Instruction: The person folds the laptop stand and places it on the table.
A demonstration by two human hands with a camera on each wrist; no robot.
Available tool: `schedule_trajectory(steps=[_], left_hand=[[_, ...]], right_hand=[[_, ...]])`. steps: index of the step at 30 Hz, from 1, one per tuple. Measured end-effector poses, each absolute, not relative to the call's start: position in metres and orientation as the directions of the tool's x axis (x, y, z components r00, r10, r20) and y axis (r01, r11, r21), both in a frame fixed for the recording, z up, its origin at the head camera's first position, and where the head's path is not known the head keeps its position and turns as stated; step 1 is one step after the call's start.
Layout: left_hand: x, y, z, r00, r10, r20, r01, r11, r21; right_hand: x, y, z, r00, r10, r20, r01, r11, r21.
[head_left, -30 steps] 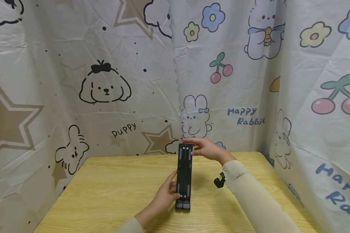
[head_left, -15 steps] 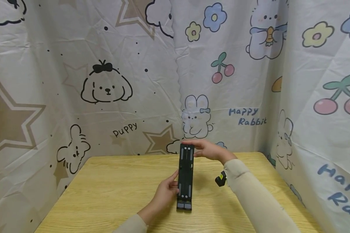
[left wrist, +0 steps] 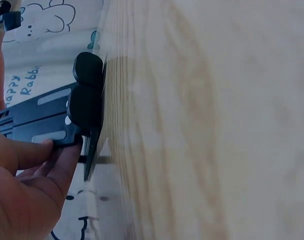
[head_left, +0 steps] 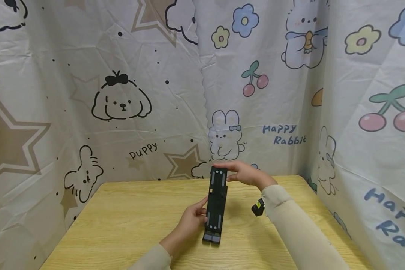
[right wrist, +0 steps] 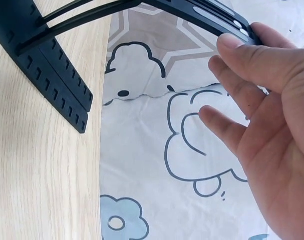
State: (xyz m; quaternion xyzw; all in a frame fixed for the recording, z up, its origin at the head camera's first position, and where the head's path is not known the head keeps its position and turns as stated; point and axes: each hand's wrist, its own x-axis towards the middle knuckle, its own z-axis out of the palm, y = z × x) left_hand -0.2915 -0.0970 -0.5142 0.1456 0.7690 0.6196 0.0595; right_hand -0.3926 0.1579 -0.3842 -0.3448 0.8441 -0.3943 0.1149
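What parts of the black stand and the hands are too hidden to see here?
- Head view: the underside of the black stand is hidden by its own top plate.
- Head view: the left hand fingertips are hidden behind the stand.
- Left wrist view: the stand's far end is cut off by the picture edge.
- Right wrist view: the right hand thumb is hidden behind the stand's top end.

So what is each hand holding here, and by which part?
Both hold the black folding stand: left hand pinches its lower end, right hand grips the raised top end.
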Motion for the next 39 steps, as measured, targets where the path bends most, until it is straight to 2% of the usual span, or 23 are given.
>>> schedule_trajectory(steps=[9, 27, 34, 39], left_hand=[[-0.303, -0.100, -0.514, -0.925, 0.373, 0.072, 0.144, 0.167, 0.975], [-0.333, -0.113, -0.509, -0.870, 0.491, 0.047, 0.163, 0.196, 0.967], [-0.338, -0.111, -0.508, -0.864, 0.499, 0.068, 0.185, 0.190, 0.964], [-0.332, -0.113, -0.509, -0.883, 0.464, 0.074, 0.216, 0.260, 0.941]], right_hand=[[-0.388, 0.167, -0.384, -0.767, -0.637, 0.075, -0.474, 0.485, -0.735], [-0.373, 0.173, -0.397, -0.843, -0.509, 0.176, -0.476, 0.551, -0.685], [-0.370, 0.172, -0.396, -0.875, -0.453, 0.169, -0.436, 0.588, -0.682], [-0.370, 0.172, -0.397, -0.886, -0.436, 0.157, -0.415, 0.596, -0.687]])
